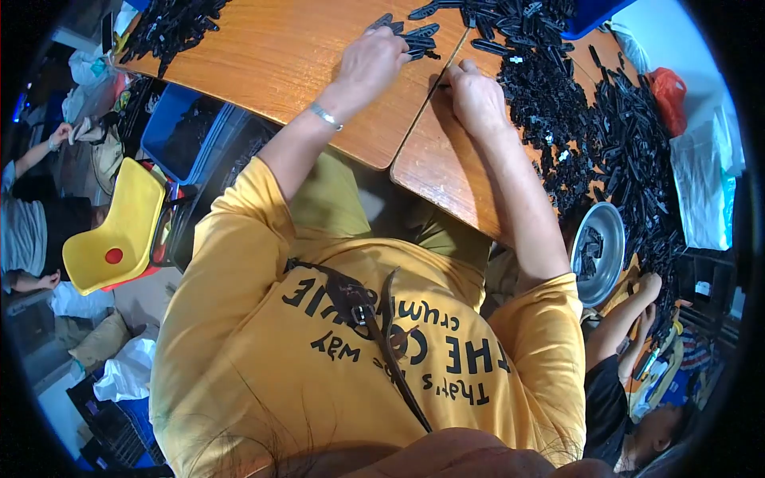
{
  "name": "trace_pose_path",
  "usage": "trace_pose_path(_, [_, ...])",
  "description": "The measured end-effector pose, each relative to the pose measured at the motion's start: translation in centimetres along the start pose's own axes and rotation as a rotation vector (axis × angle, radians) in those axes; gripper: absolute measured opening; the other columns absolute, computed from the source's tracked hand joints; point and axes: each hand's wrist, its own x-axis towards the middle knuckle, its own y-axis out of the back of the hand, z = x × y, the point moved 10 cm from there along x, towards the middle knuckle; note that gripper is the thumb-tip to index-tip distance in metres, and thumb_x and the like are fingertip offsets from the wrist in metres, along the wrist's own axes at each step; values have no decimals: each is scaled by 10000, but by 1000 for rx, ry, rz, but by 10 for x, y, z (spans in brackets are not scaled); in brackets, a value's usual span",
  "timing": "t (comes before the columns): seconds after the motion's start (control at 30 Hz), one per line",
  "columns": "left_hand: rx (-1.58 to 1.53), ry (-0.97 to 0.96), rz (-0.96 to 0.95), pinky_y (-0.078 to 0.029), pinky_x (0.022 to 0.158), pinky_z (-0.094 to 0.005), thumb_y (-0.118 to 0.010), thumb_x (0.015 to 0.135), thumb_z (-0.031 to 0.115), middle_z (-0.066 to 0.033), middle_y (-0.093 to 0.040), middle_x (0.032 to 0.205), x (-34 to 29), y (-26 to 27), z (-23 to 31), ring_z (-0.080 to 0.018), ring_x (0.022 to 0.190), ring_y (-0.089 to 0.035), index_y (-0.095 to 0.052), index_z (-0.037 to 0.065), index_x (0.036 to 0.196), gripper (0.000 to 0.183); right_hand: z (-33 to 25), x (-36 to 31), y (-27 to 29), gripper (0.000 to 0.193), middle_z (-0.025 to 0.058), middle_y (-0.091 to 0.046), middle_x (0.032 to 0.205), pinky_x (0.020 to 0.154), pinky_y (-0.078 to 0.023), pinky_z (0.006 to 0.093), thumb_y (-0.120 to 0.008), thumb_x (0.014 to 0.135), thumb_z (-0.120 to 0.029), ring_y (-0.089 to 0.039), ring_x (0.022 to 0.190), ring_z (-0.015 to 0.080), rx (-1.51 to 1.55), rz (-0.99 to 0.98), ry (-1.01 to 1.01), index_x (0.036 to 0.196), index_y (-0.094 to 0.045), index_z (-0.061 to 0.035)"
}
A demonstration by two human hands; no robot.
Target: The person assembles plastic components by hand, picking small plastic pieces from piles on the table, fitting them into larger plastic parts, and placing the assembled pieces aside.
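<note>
My left hand (373, 64) is over the wooden table (271, 56), its fingers curled around a small bunch of slim black plastic clips (420, 38). The clips stick out past the fingertips on both sides, and a silver bracelet (326, 116) circles that wrist. Just right of the seam between two tabletops, my right hand (478, 99) is closed with thumb and fingers pinched together. A small dark bit shows at its fingertips, too small to name. Beyond and to the right of this hand spreads a large heap of black plastic parts (550, 103).
More black parts (171, 36) lie at the far left. A metal bowl (610, 275) with black pieces stands at the right, near another person's arms (625, 319). Blue bins (179, 131) and a yellow chair (119, 231) are at left; another person (40, 231) is beyond.
</note>
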Motion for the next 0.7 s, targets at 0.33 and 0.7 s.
trace_pose_path(0.33, [-107, -128, 39, -554, 812, -443, -778, 825, 101, -98, -632, 929, -29, -6, 22, -322, 958, -637, -719, 88, 873, 76, 8, -12, 6, 122, 216, -690, 981, 764, -580, 508, -707, 868, -125, -711, 855, 428, 144, 50, -52, 937, -679, -28])
trace_pose_path(0.7, [-4, -223, -53, -541, 905, -423, -783, 838, 122, -88, -637, 1071, -8, -3, 28, -309, 1117, -606, -681, 103, 1078, 261, 4, -28, 18, 239, 183, -703, 860, 690, -562, 436, -860, 800, -145, -705, 818, 368, 435, 122, -287, 887, -670, -29])
